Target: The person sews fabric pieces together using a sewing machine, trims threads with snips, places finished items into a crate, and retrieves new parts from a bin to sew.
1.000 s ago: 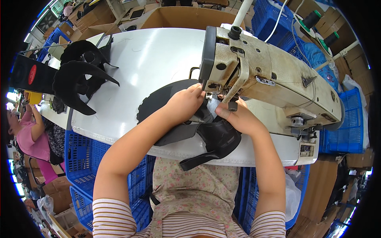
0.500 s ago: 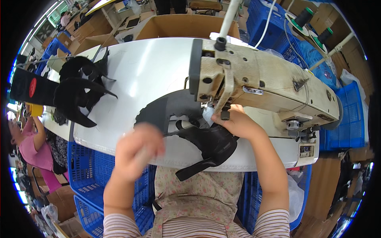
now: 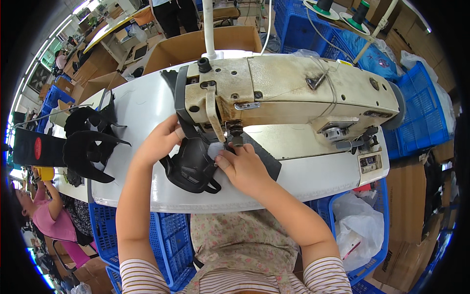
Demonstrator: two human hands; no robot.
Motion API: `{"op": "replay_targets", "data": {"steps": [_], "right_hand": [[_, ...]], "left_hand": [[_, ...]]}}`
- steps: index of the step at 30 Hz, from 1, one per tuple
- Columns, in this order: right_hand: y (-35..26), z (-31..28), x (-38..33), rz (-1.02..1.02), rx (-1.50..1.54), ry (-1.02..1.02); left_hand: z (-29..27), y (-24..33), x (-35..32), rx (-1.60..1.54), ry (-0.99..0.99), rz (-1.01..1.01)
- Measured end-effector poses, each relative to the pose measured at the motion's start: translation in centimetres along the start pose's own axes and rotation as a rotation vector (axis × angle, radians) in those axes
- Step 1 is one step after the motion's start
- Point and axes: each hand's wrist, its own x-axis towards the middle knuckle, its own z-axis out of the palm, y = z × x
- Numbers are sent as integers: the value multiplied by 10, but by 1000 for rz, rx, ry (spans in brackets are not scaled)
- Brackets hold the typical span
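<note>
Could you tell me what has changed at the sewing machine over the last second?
The left hand drew back off the black shoe upper half a second ago, then returned to hold its left edge by the sewing machine. The right hand stayed pressing the piece beside the needle. The stack of black pieces stayed at the table's left.

A black shoe upper piece, curved and padded with a strap loop trailing at its lower edge, lies flat on the white table under the sewing machine's needle
</note>
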Motion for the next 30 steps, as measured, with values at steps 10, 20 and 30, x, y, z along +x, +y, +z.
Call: {"op": "replay_targets", "data": {"steps": [10, 20, 30], "right_hand": [[50, -35, 27, 175, 711, -462], [1, -12, -9, -68, 110, -174], [54, -27, 11, -354, -104, -75]], "left_hand": [[76, -20, -54, -279, -145, -172], [81, -21, -63, -330, -223, 70], [91, -39, -43, -169, -83, 31]]}}
